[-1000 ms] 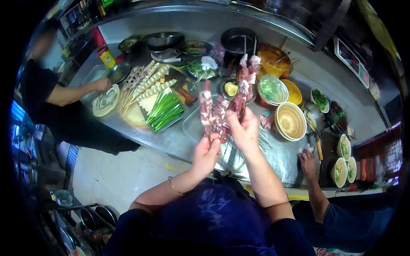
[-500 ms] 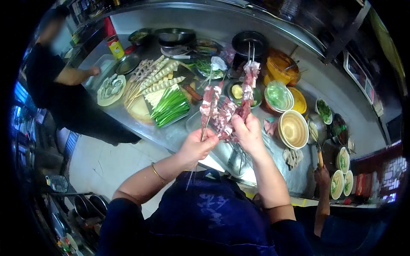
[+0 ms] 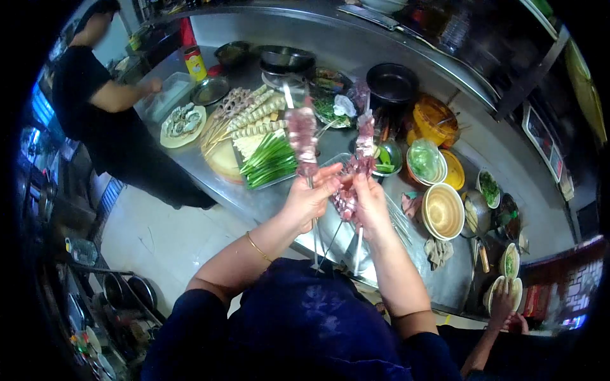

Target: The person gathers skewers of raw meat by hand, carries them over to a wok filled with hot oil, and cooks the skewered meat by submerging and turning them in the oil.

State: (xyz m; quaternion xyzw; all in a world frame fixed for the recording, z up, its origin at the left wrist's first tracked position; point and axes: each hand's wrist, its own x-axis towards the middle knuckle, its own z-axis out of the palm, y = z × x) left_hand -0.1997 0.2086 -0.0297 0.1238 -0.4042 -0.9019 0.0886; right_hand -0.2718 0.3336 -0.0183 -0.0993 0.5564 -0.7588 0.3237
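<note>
Red meat (image 3: 303,136) was already packed onto the skewer (image 3: 288,96) pinched in the left hand (image 3: 308,202); the right hand (image 3: 372,204) pinched another loaded skewer (image 3: 365,136), both over the steel counter (image 3: 459,268). Couldn't tell if any meat was unthreaded, tbh.
</note>
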